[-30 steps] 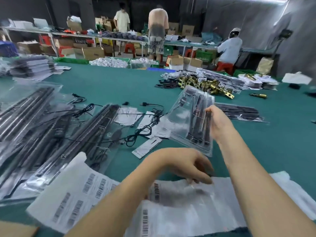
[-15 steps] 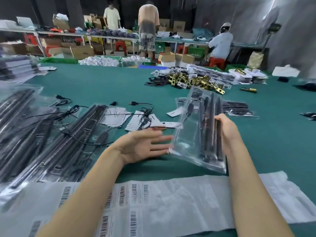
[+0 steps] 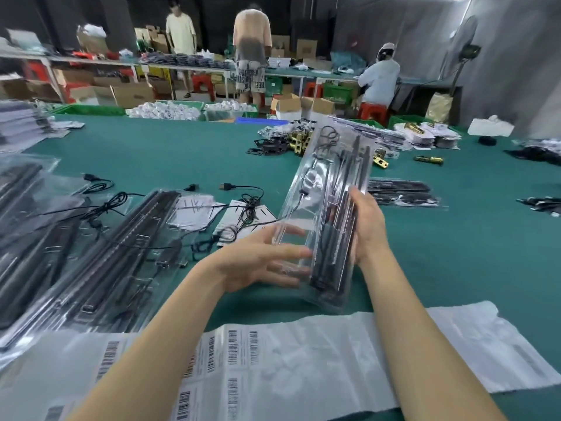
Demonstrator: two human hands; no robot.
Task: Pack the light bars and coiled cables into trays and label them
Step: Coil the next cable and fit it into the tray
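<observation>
The tray (image 3: 328,214) now stands more upright above the bench (image 3: 182,153), right hand (image 3: 365,226) gripping its edge, left hand (image 3: 261,262) flat open against it, probably for labelling.

I see a clear plastic tray (image 3: 326,214) held tilted above the desk (image 3: 182,153), its near end low, with black light bars (image 3: 340,238) along its right side and a coiled cable (image 3: 328,138) at its far end. More filled trays (image 3: 100,253) lie overlapping at the left, loose cables (image 3: 243,202) lie beyond them, and barcode label sheets (image 3: 288,360) spread nearest me.
</observation>
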